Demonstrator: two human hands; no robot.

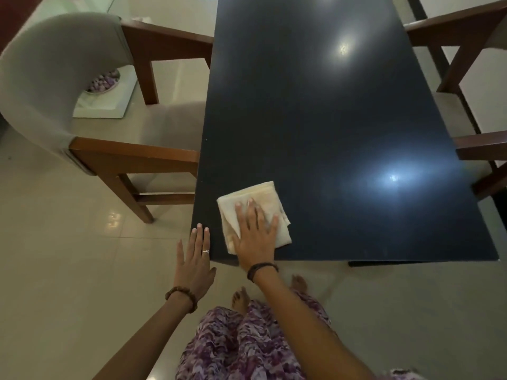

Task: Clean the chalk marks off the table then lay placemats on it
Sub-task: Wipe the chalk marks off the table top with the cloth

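Cloth [253, 212], folded and cream, lies near the dark table's [329, 119] near-left corner. I see the right hand [256, 233] pressing it flat, fingers spread. Left hand [195, 260] spread too, fingertips on the table's corner edge.

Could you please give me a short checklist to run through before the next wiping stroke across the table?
1. Cloth lies flat on the table: ok.
2. Right hand presses flat on the cloth: ok.
3. Left hand steadies at the table's near left corner: ok.
4. Path ahead free of objects: ok.
5. Chalk marks remaining on the dark top: cannot tell, glare hides much.
6. Placemats within view: not ok, none visible.
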